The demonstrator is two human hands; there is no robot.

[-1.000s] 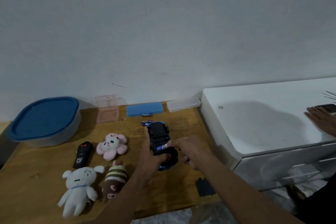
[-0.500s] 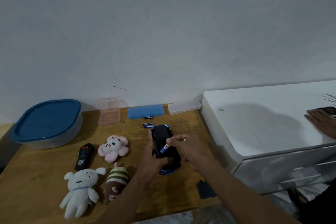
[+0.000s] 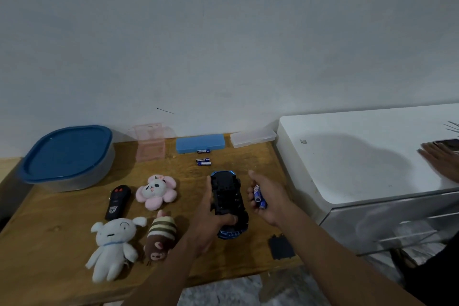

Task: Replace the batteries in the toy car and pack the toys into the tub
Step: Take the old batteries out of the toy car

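Toy car is upside down on the counter, dark underside up. Its battery bay is too dark to tell what's inside. Left grip is curled around the car's near end, thumb across it, fingers along the left side. Right grip, just right of the car, is curled on blue batteries; looks like two, but the count is blurry.

Black battery cover lies flat near the counter's front right corner. Loose batteries lie beyond the car, and one more battery touches the blue case.

Tub is at back left with its blue lid on, contents hidden. Pink clear box stands open against the wall, contents unclear. The clear case is closed.

Remote, flower plush, white plush and striped plush lie left of the car, outside the tub.

On the white cabinet, another hand and a phone are cut off by the right edge.
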